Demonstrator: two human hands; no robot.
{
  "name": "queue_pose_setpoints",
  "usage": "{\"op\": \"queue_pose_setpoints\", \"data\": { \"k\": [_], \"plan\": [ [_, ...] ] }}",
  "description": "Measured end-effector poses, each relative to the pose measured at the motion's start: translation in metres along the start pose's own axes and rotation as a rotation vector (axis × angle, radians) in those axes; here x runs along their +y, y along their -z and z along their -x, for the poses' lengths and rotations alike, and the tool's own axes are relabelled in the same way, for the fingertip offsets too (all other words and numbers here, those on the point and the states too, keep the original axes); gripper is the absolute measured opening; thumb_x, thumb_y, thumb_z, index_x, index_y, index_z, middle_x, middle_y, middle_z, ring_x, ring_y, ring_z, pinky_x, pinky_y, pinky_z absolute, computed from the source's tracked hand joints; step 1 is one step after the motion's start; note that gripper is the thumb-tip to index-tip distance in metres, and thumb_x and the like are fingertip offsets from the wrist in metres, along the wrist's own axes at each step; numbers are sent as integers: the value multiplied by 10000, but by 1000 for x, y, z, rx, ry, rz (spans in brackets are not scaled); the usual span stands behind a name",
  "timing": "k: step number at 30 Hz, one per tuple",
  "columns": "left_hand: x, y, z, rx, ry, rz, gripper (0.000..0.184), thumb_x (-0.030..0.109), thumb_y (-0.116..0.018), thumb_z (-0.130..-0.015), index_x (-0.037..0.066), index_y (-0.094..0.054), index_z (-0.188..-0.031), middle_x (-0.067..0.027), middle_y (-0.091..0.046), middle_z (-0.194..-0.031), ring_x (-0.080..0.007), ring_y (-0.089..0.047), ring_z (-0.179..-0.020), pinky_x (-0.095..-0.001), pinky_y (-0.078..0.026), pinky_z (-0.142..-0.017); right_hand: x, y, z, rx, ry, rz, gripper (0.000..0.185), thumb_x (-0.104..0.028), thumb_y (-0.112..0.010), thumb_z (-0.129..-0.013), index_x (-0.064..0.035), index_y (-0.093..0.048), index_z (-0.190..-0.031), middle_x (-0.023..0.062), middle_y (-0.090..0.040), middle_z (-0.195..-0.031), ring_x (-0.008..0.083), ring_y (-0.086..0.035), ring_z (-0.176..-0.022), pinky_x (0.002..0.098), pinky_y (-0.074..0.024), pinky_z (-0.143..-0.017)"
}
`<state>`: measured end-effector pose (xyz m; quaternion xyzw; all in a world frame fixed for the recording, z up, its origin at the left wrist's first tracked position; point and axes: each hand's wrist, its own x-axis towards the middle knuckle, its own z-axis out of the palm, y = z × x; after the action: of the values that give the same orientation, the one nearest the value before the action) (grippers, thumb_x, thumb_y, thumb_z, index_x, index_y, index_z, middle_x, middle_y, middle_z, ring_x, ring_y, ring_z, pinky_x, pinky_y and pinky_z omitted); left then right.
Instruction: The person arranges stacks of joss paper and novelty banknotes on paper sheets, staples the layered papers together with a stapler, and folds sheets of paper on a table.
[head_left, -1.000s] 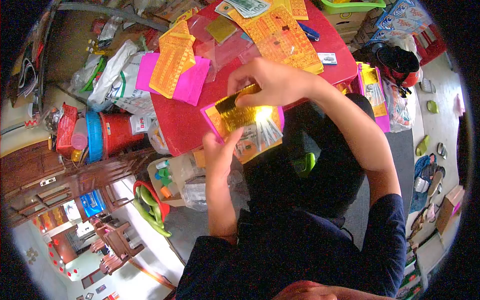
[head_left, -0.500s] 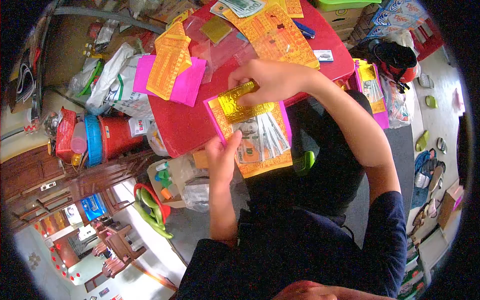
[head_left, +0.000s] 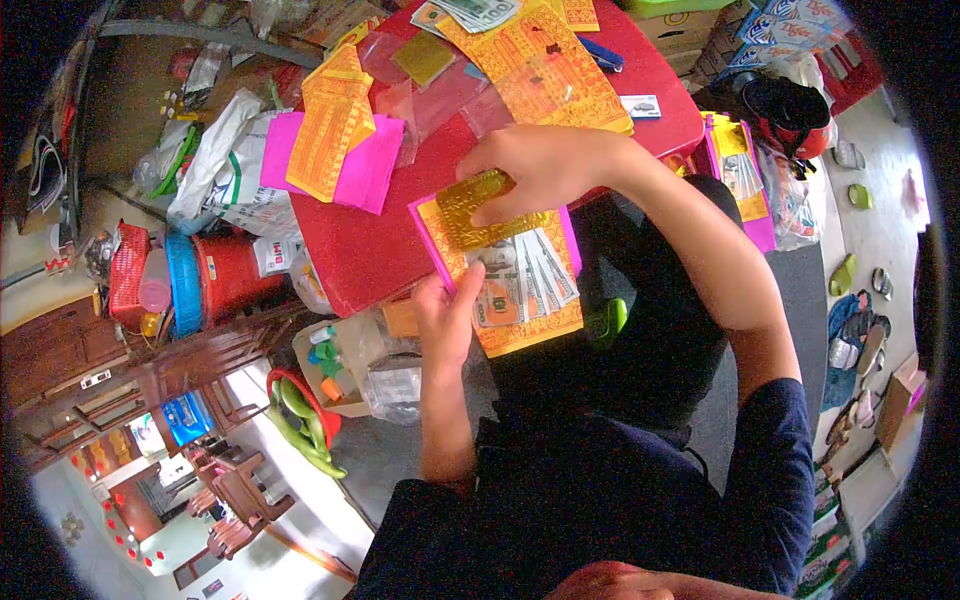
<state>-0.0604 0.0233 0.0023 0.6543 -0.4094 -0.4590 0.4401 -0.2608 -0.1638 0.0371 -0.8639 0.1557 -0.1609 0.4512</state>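
In the head view, my left hand (head_left: 445, 315) grips the lower left edge of a paper stack, thumb on top. The stack has an orange printed sheet (head_left: 525, 338) over pink paper, with a fan of dollar-style notes (head_left: 530, 285) laid on it. My right hand (head_left: 550, 165) pinches a shiny gold foil sheet (head_left: 460, 215) at the stack's upper end, partly covering the notes. Some of its fingers are hidden behind the foil. The stack is held at the near edge of the red table (head_left: 370, 255).
On the table lie folded orange paper (head_left: 330, 150) on pink sheets (head_left: 375, 165), more orange sheets (head_left: 545, 85), a gold square (head_left: 424, 58) and loose notes (head_left: 478, 12). Another assembled stack (head_left: 740, 175) sits at right. A red bucket (head_left: 235, 275) stands left of the table.
The gold foil sits slightly lower and flatter over the stack, and my right hand has shifted down a little with it. My left hand keeps its grip.
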Motion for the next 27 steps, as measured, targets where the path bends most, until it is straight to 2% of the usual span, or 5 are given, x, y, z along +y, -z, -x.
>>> {"op": "queue_pose_setpoints", "data": {
  "k": [7, 11, 12, 18, 27],
  "plan": [
    [-9, 2, -2, 33, -26, 72, 114, 145, -745, -952, 43, -708, -987, 16, -703, -950, -73, -617, -820, -262, -491, -755, -4, 16, 0, 58, -262, -301, 670, -602, -478, -1039, -7, -635, -1304, 190, -701, -1168, 294, -671, -1090, 413, -523, -939],
    [-8, 3, -3, 48, -48, 103, 128, 142, -741, -959, 25, -711, -1003, 15, -698, -955, -71, -607, -829, -262, -483, -759, -5, 21, 10, 109, 3, -194, 753, -508, -780, -864, -10, -576, -1390, 173, -683, -1231, 300, -657, -1127, 386, -510, -992],
    [-5, 0, -3, 66, -53, 122, 148, 155, -737, -966, 12, -717, -1001, 21, -691, -942, -63, -589, -822, -255, -468, -750, -17, 25, 13, 85, -57, -182, 825, -373, -883, -738, -18, -559, -1410, 187, -678, -1267, 322, -655, -1167, 400, -512, -1010],
    [-9, 9, -5, 60, -50, 107, 143, 160, -749, -958, 23, -711, -974, 26, -680, -910, -62, -586, -809, -255, -465, -739, -7, 6, 7, 88, 70, 11, 755, -296, -871, -712, -32, -606, -1368, 231, -673, -1272, 350, -655, -1194, 441, -527, -1000],
    [-10, 7, -6, 75, -47, 77, 190, 212, -749, -967, 24, -721, -956, 48, -645, -847, -44, -520, -747, -242, -412, -665, -19, 1, 6, 90, -31, 247, 730, -390, -853, -737, -26, -639, -1332, 241, -708, -1172, 388, -686, -1084, 468, -554, -941]
  ]
}}
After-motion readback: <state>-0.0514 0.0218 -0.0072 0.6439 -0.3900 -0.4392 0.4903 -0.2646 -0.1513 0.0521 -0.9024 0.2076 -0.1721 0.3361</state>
